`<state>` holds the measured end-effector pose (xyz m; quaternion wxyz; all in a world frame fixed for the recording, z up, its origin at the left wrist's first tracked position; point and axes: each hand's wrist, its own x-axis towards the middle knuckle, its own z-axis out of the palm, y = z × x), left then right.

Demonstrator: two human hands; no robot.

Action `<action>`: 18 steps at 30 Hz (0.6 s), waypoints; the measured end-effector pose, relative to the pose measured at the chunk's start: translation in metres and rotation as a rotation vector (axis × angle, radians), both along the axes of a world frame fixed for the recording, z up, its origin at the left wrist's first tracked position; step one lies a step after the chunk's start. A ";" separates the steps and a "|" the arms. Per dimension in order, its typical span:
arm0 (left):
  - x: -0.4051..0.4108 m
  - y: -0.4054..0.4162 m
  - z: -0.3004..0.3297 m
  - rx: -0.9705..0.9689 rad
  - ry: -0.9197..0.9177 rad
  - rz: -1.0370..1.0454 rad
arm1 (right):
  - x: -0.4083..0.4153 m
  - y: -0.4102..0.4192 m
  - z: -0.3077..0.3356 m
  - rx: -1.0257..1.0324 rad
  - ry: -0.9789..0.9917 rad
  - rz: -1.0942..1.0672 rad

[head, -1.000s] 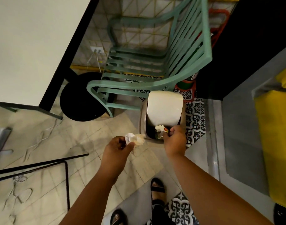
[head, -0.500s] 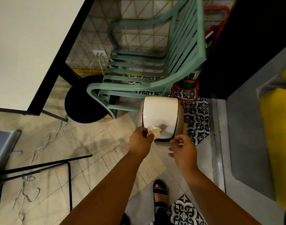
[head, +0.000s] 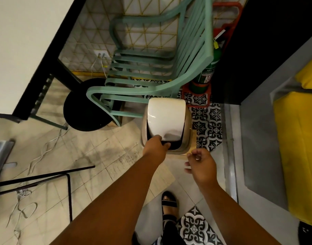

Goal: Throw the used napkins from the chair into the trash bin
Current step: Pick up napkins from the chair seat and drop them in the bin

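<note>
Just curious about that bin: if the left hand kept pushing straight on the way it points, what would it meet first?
Probably the white swing lid of the trash bin: the left hand already reaches into the dark opening beneath it.

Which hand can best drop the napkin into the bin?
The left hand. Its fingers already reach into the dark opening of the cream swing-lid trash bin. The right hand hangs back from the bin, fingers loosely curled, holding nothing visible.

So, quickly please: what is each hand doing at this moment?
Left hand: fingers inside the trash bin opening, hidden; cannot tell whether it holds anything.
Right hand: open, fingers loosely curled, holding nothing, beside the bin.
</note>
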<state>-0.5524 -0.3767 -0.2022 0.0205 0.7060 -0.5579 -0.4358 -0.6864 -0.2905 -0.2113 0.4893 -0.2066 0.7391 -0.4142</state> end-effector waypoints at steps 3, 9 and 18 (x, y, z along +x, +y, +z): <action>0.018 0.008 0.015 -0.051 0.033 0.053 | 0.015 -0.011 0.013 -0.013 0.018 0.072; 0.094 0.031 0.063 -0.154 0.103 0.198 | 0.085 -0.041 0.037 -0.041 0.179 0.384; 0.276 0.104 0.143 -0.405 0.120 0.509 | 0.282 -0.042 0.108 -0.235 0.257 0.938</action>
